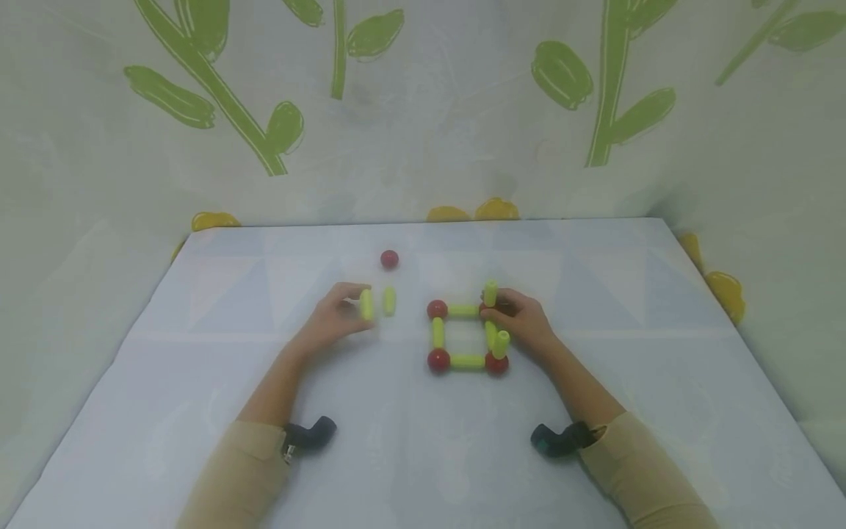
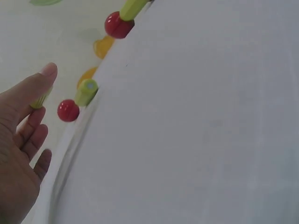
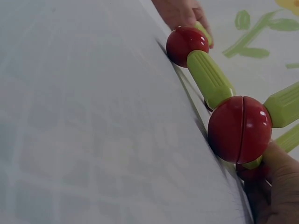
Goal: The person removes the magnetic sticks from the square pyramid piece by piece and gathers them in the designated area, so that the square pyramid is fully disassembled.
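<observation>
1. The left hand pinches a slim yellow-green plastic-looking rod between thumb and fingers, left of the frame; a weak pinch could let it slip.
2. The right hand grips the frame's glossy red far-right ball; twisting or squeezing unevenly could loosen the joints there.
3. The square frame of red balls and yellow-green rods rests on the pale table; a sideways push could skew it.
4. A yellow-green upright rod rises from the near-right ball, close to the right hand; a knock could tilt it.
5. A loose yellow-green rod rests just beside the left hand, near a loose red ball; careless fingers could set either rolling.
</observation>
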The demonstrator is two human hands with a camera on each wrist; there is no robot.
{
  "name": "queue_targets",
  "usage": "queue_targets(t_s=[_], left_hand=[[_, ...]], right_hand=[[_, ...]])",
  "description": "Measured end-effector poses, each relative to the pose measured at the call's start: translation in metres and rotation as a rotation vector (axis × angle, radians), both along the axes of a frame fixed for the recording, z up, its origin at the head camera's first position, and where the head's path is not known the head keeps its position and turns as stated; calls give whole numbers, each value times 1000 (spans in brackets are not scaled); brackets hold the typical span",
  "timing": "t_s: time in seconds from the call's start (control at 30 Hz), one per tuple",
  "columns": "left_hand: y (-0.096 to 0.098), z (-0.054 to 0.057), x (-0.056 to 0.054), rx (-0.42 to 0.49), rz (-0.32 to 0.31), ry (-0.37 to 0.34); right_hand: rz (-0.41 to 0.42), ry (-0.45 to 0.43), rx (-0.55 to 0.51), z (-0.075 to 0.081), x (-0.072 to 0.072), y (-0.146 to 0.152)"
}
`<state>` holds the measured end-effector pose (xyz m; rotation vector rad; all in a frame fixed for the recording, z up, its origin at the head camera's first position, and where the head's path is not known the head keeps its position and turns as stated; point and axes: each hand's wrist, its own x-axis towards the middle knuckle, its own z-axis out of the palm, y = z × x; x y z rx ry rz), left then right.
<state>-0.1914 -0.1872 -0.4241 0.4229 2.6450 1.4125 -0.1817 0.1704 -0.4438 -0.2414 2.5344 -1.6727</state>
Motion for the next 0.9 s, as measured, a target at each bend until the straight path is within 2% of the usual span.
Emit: queue_targets(t_s=[0.2, 0.33, 0.47, 0.67, 0.9], left_hand=[[-16, -13, -12, -41, 48, -42], [-22, -19, -19, -76, 45, -32], [-25, -22, -27, -157, 31, -16], [-23, -18, -35, -260, 21, 2], [-23, -14, -43, -328, 2, -35]], right_hand=[[-29, -5, 117, -2, -2, 5], [8, -17, 165, -2, -5, 13], [53, 15, 177, 0, -7, 20], [77, 43, 166, 1, -5, 23], [73, 31, 141, 1, -6, 22]])
